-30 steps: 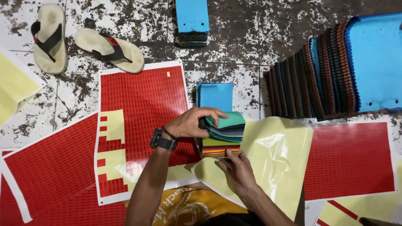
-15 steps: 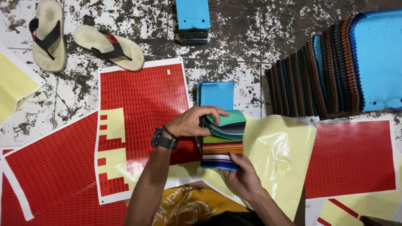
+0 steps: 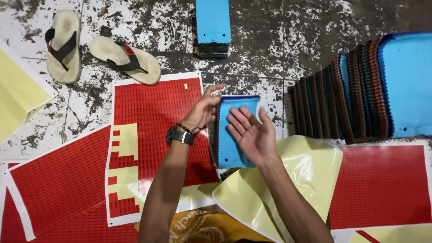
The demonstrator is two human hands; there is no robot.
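On the far left of the stained floor (image 3: 288, 54) lies a pale yellow sheet (image 3: 18, 96), and just beside it a pair of beige sandals (image 3: 96, 54) with dark straps. Below them red sticker sheets (image 3: 153, 135) with white borders are spread out, some with yellow patches where pieces are gone. Over the red sheet comes the left hand (image 3: 204, 108), with a black wristwatch (image 3: 180, 135) on the wrist. Its grip is closed on the left edge of the blue swatch stack (image 3: 234, 135): the thumb points up along the top corner and the fingers curl around the side, so the stack is held on the floor in the middle of the view. The right hand (image 3: 252, 132) is wide open, fingers spread and almost straight, palm lying flat against the blue top face of the same stack; it pinches nothing. Under the right forearm is a glossy yellow backing sheet (image 3: 288, 180). Above, near the top edge, a second small blue-topped pile (image 3: 213, 27) stands well apart. On the right a long fanned row of dark fabric swatches (image 3: 355, 94) leans against a large blue piece (image 3: 407, 81), and below it lies another red sheet (image 3: 378, 184).
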